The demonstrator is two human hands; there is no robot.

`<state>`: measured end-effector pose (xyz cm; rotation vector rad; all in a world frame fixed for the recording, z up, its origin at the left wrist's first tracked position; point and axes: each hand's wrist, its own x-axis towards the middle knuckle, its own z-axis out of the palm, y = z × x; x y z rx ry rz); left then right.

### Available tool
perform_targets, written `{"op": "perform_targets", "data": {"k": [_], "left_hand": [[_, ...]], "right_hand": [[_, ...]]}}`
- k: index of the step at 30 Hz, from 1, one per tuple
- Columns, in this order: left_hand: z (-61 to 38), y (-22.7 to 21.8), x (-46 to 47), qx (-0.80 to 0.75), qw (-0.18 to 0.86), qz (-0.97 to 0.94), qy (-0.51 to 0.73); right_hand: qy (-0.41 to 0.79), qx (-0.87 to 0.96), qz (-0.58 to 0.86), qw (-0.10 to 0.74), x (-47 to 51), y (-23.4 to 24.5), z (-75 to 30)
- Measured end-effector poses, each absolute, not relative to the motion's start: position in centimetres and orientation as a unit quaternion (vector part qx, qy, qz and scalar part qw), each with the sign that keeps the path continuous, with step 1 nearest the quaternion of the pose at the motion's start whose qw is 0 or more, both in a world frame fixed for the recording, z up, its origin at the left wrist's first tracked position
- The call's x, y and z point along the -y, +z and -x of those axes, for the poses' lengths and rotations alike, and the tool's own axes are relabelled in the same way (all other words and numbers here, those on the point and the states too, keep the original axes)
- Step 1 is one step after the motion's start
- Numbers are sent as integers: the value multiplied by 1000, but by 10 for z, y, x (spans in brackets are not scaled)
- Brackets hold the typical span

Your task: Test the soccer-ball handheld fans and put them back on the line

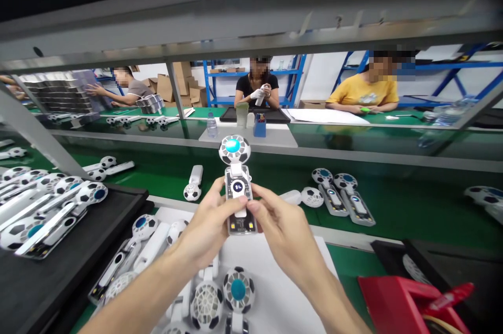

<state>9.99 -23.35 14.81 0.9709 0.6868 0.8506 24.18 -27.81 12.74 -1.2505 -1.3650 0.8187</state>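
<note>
Between my two hands a handheld fan (238,187) stands upright. It has a round football-patterned head with a bright blue centre, a clear-fronted body with a small lit display, and two yellow lights at its base. My left hand (210,219) grips the body from the left, its thumb on the front. From the right, my right hand (283,217) closes on the body, its thumb tip close to the other thumb. Below, several more fans (239,290) lie on a white sheet (288,297); my forearms partly cover them.
At left a black tray (118,208) holds many fans. Two fans (356,198) and others lie on the green belt (396,203). A red holder (408,305) with a red pen stands at lower right. Across the bench sit several people. A metal beam (251,20) crosses overhead.
</note>
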Motion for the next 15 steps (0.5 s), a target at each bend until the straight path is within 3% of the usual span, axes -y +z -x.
{"op": "perform_targets", "data": {"k": [4, 10, 15], "left_hand": [[-94, 147, 236, -295, 771, -392, 407], [-77, 152, 241, -222, 810, -383, 383], [-74, 152, 249, -170, 814, -400, 385]], "right_hand": [[246, 554, 649, 460, 267, 126, -283], [319, 423, 816, 231, 228, 71, -350], [348, 372, 839, 191, 209, 29, -365]]}}
